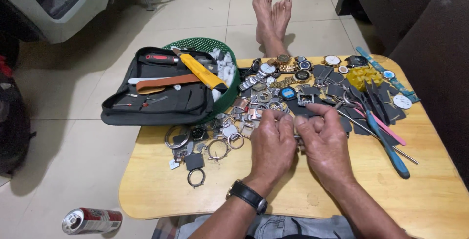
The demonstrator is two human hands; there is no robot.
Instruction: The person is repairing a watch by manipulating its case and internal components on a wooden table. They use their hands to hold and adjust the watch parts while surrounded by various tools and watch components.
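Note:
My left hand [272, 144] and my right hand [323, 141] are pressed together over the middle of a small wooden table [430, 190]. Both pinch a small metal part [298, 136] between their fingertips; most of it is hidden by the fingers. A black wristwatch sits on my left wrist [247, 196]. Just beyond my fingers lies a heap of watch cases, rings and bands [254, 107], with several whole wristwatches [286, 65] at the table's far edge.
An open black tool pouch [156, 90] with a yellow tool [201, 71] lies across a green basket [207, 45] at the left. Blue and pink hand tools [386, 139] lie at the right. A drink can [91, 220] lies on the tiled floor. My bare feet [271, 12] stretch beyond the table.

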